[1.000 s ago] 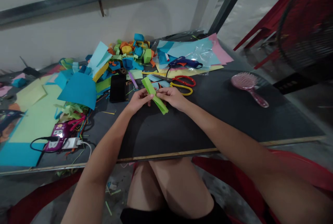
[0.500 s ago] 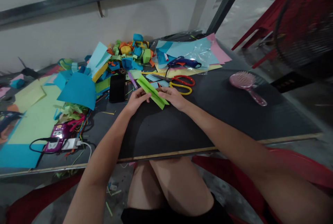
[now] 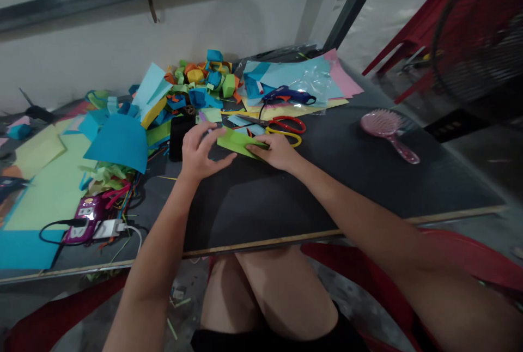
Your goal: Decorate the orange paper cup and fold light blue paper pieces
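A folded piece of lime-green paper (image 3: pixel 233 143) is held at its right end by my right hand (image 3: pixel 278 151), thumb and fingers pinched on it. To its left, my left hand (image 3: pixel 201 151) is raised with fingers spread and curved, apart from the paper. Behind the paper lie scissors (image 3: pixel 289 124) with red and yellow handles, over light blue paper scraps. A purple pen-like stick (image 3: pixel 203 117) and a black phone (image 3: pixel 176 137) are partly hidden behind my left hand.
Folded colored paper pieces (image 3: pixel 196 77) pile up against the wall. A blue glue gun (image 3: pixel 291 96) rests on paper sheets and clear plastic. A pink hairbrush (image 3: pixel 386 128) lies right. At left are a purple power adapter (image 3: pixel 86 218), cables and colored sheets.
My left hand has let go of the green paper, moved left and opened. The paper has turned flatter and more sideways in my right hand, its fold now less visible.
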Tool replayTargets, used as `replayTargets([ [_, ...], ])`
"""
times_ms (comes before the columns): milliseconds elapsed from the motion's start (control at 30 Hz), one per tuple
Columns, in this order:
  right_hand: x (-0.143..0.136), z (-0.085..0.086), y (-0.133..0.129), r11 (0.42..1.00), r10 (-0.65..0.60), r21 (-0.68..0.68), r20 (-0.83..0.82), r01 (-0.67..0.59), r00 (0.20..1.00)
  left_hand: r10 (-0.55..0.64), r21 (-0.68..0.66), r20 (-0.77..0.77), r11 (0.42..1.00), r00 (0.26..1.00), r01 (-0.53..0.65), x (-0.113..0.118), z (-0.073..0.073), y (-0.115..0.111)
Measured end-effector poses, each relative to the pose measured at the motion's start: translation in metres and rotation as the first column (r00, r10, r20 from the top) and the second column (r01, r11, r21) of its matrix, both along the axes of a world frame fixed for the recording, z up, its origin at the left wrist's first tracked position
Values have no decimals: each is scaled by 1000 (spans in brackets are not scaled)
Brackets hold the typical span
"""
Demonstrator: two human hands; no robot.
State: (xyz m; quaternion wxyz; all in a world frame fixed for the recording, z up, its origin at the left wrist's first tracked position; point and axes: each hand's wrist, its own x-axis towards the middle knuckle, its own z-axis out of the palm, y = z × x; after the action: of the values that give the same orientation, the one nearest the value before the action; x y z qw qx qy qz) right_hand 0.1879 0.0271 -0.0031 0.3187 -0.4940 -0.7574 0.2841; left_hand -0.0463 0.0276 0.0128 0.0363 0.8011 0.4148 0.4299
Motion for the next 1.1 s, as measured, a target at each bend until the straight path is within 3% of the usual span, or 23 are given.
replayTargets([
  [133, 7, -3, 6, 980, 175, 75, 137, -186, 975, -173, -13, -345, 984, 923, 179, -2, 8, -6],
  [300, 9, -8, 11, 990, 140, 7, 113, -142, 984, -296, -66, -579, 946, 760, 319, 15, 8, -12],
  [467, 7, -6, 10, 984, 178, -11, 183, -179, 967, -285, -114, -628, 954, 724, 276, 17, 3, -9],
  [600, 10, -3, 8, 972, 85, 198, 204, -126, 975, -258, -144, -650, 965, 715, 218, 18, -2, -7],
  [667, 11, 1, 5, 939, 88, 313, 183, -143, 979, -252, -142, -638, 967, 727, 211, 19, -4, -8],
  [733, 12, 5, 2, 921, 131, 346, 159, -179, 979, -247, -139, -631, 969, 735, 206, 21, -5, -8],
  [900, 12, 5, 0, 940, 286, 132, 197, -315, 938, -229, -137, -645, 973, 729, 185, 24, -4, -9],
  [1100, 18, 6, 6, 939, 336, 7, 215, -345, 917, -258, -219, -554, 962, 792, 160, 19, -2, -8],
])
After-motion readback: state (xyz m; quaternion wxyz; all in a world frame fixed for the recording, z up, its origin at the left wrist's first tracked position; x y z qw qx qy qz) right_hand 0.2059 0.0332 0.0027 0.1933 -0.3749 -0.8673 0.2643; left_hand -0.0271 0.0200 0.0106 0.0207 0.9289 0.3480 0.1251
